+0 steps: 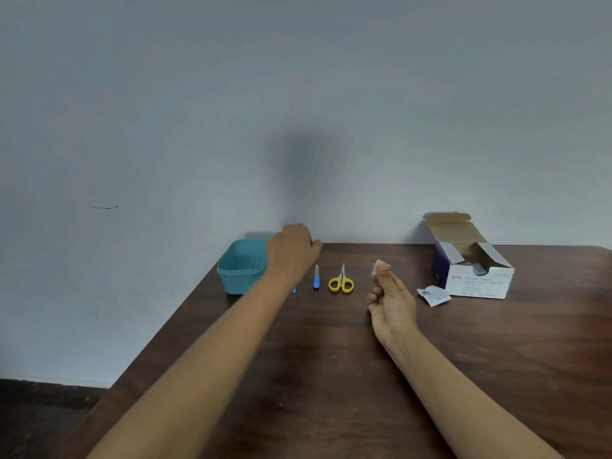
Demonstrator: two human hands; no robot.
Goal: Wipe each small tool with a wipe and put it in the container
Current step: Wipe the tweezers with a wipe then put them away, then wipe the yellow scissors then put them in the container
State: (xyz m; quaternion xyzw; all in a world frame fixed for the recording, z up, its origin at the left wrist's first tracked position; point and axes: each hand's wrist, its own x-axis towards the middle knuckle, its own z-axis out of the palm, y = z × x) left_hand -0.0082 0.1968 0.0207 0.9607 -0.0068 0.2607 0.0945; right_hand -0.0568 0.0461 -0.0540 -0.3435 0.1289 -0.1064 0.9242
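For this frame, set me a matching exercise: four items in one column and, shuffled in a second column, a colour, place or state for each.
1. container
2. scissors
3. swab box
4. wipe

A. pinched by the right hand
B. flap open, on the right side of the table
C. teal, at the table's left edge
D. yellow handles, lying flat

Pairs: 1-C, 2-D, 3-B, 4-A.

A dark wooden table (331, 376) stands against a pale grey wall (298, 94).

Left to right lie the container (241, 271), file (316, 277), scissors (341, 281) and box (474, 274).
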